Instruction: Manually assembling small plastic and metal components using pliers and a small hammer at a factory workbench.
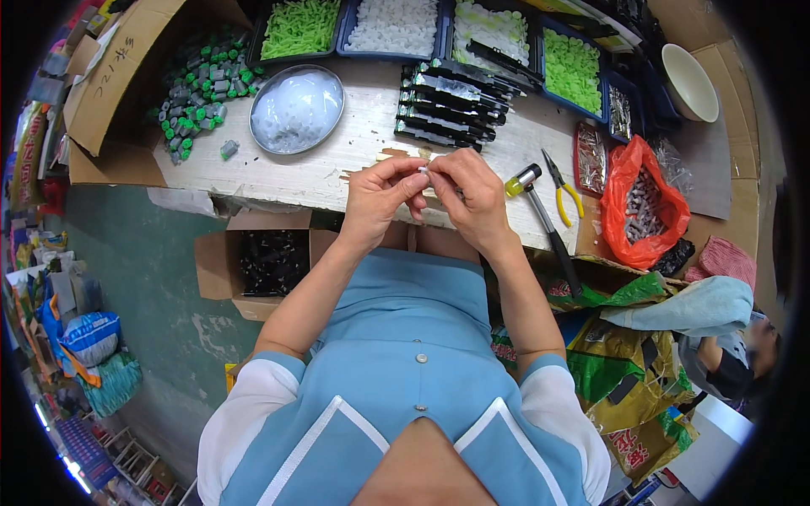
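Close to the table's front edge, my left hand [377,196] and my right hand [474,198] meet, fingertips pinched together. Between them shows a small white plastic piece [423,169]; its exact kind is too small to tell, and the fingers hide most of it. Just beyond lies a stack of black plastic housings [447,105] with metal parts. A hammer [548,223] with a yellow-green head face and a pair of yellow-handled pliers [564,187] rest on the table to the right of my right hand.
Bins of green pieces [301,27] and white pieces [392,25] line the back. A round dish [297,110] and several grey-green motors [198,101] sit at left. An orange-red bag [645,207] stands right; a carton [274,261] of black parts is below. Another person [726,363] is at far right.
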Motion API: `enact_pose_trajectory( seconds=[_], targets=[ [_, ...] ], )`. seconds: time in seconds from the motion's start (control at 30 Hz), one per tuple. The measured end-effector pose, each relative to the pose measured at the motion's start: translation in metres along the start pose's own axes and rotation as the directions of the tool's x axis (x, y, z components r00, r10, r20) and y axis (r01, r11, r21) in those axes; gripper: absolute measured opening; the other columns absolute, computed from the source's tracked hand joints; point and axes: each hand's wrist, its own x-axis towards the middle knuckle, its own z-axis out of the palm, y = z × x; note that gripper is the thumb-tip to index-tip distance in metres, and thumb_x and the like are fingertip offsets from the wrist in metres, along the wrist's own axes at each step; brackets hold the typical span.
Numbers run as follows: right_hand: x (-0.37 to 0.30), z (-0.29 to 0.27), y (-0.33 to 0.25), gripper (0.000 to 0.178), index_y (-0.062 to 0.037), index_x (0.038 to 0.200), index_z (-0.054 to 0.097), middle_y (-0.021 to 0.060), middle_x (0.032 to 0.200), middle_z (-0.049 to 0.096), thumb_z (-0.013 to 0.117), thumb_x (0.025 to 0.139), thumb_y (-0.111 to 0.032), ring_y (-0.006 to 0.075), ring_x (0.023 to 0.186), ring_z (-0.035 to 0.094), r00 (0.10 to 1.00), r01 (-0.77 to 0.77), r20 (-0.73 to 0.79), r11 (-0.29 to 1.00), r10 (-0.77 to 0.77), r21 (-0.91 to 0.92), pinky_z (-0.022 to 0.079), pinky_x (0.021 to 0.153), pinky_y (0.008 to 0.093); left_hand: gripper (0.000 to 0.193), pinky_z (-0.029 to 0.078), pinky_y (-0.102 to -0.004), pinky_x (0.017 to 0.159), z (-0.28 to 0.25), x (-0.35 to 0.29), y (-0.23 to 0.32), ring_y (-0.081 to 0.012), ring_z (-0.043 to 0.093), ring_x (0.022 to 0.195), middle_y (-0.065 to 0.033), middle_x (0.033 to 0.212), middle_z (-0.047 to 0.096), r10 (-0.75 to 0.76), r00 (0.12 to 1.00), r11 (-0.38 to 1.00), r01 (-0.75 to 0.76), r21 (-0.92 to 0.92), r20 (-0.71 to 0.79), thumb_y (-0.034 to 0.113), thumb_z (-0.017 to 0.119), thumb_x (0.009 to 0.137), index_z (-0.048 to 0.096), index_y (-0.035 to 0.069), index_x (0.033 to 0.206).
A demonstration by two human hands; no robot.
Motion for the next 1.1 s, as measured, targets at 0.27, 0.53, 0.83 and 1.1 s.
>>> enact_pose_trajectory(
  seconds=[0.27,0.53,0.83,1.1],
  targets=[
    [0.003,0.004,0.03,0.008,-0.0047,0.076,0.057,0.0058,0.07,0.049,0.063,0.071,-0.006,0.0221,0.07,0.048,0.973,0.163,0.194,0.964,-0.122,-0.211,0.036,0.062,0.0329,0.017,0.039,-0.0178,0.054,-0.029,0.018,0.019,-0.0043,0.045,0.061,0.0015,0.074,0.05,0.091,0.995,0.85,-0.058,0.524,-0.037,0.006,0.065,0.078,0.065,0.001,0.094],
    [0.009,0.018,0.032,0.011,-0.0065,0.078,0.057,0.0043,0.073,0.049,0.064,0.07,-0.007,0.0208,0.072,0.047,0.947,0.247,0.276,0.924,-0.165,-0.293,0.032,0.064,0.0324,0.019,0.041,-0.0215,0.058,-0.037,0.027,0.011,-0.0075,0.046,0.061,-0.0018,0.072,0.052,0.083,0.996,0.707,-0.09,0.702,0.044,0.001,0.066,0.071,0.066,0.002,0.089],
    [0.006,0.02,0.033,0.017,-0.0074,0.084,0.059,0.0039,0.073,0.049,0.062,0.068,-0.007,0.0209,0.074,0.047,0.939,0.278,0.294,0.894,-0.177,-0.352,0.033,0.065,0.0329,0.016,0.045,-0.0273,0.059,-0.027,0.033,0.019,-0.0153,0.055,0.063,-0.0072,0.072,0.056,0.056,0.995,0.536,-0.099,0.838,0.082,0.002,0.069,0.067,0.065,0.0,0.083],
    [0.003,-0.009,0.033,0.008,-0.0028,0.082,0.059,0.0081,0.073,0.056,0.058,0.075,-0.001,0.0247,0.071,0.052,0.997,0.017,0.074,0.996,-0.01,-0.093,0.037,0.065,0.0327,0.019,0.045,-0.035,0.06,-0.01,0.053,0.033,-0.0264,0.059,0.068,-0.0144,0.071,0.06,-0.155,0.965,0.086,-0.198,0.976,0.209,0.008,0.071,0.063,0.06,-0.002,0.075]
  ],
)
